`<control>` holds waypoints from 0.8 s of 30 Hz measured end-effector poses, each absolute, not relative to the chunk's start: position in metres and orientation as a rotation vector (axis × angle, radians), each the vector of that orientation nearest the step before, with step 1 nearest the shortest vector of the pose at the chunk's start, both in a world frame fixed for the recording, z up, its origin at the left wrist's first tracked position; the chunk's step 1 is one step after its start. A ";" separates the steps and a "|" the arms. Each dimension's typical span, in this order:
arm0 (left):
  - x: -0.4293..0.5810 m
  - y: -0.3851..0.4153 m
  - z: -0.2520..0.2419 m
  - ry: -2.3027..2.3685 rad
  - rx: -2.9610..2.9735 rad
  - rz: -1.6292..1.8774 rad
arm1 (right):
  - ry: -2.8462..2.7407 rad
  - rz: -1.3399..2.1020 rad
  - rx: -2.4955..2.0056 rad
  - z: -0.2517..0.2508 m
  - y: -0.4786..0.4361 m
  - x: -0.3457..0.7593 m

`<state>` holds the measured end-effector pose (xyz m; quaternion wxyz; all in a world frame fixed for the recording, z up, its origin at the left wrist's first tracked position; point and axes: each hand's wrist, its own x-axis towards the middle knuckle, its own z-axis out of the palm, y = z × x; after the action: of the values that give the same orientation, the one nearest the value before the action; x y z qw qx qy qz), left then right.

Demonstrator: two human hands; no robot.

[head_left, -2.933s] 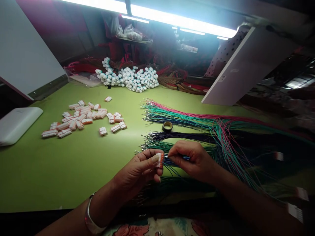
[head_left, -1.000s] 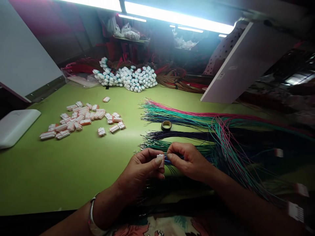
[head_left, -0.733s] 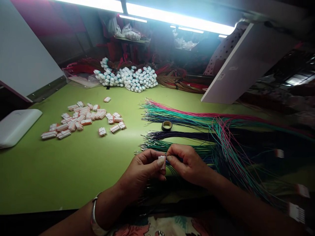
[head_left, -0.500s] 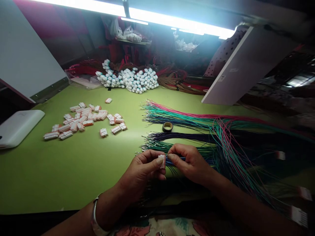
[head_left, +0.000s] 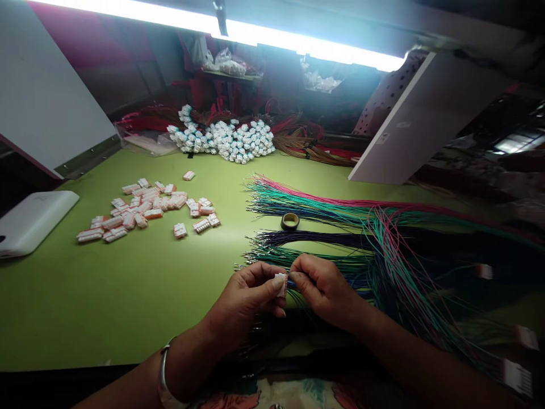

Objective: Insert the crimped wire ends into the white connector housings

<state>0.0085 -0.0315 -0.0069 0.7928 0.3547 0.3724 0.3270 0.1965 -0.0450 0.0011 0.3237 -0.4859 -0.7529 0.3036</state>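
Connector (head_left: 281,284) in left fingers (head_left: 264,291): white, reddish-orange edge. Loose connectors (head_left: 145,199), left of and beyond the fingers: white with orange. Upper wire bundle (head_left: 315,199), beyond the fingers, runs pink, teal, then dark blue. Tape roll (head_left: 290,227), between that bundle and the fingers, is black outside, tan inside. Tabletop (head_left: 106,295) under the fingers is yellow-green. Cloth (head_left: 275,393), nearer than the fingers: cream, red-and-green floral print.

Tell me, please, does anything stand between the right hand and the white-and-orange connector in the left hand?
Nothing visible blocks the narrow gap between the right hand and the connector in the left hand. What, if anything, the right hand pinches is too small to tell.
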 end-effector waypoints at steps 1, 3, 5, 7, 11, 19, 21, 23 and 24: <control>0.008 -0.031 -0.007 0.801 0.753 0.703 | -1.969 0.821 -1.268 0.001 -0.045 0.197; 0.007 -0.031 -0.008 0.798 0.737 0.703 | -1.951 0.857 -1.256 0.001 -0.045 0.197; 0.006 -0.031 -0.008 0.801 0.736 0.705 | -1.937 0.856 -1.260 0.002 -0.044 0.197; 0.007 -0.031 -0.008 0.806 0.745 0.707 | -1.931 0.836 -1.272 0.002 -0.044 0.197; 0.008 -0.031 -0.008 0.808 0.766 0.706 | -1.923 0.802 -1.266 0.002 -0.045 0.195; 0.010 -0.031 -0.009 0.795 0.755 0.695 | -1.907 0.782 -1.260 0.001 -0.048 0.193; 0.009 -0.031 -0.008 0.781 0.720 0.688 | -1.898 0.788 -1.269 0.001 -0.047 0.193; 0.009 -0.031 -0.007 0.766 0.672 0.692 | -1.891 0.782 -1.278 0.001 -0.046 0.193; 0.009 -0.031 -0.006 0.761 0.650 0.698 | -1.889 0.775 -1.282 0.001 -0.045 0.193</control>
<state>0.0091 -0.0310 -0.0060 0.8196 0.3050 0.3574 0.3278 0.1932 -0.0454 0.0008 0.3573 -0.4968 -0.7317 0.3002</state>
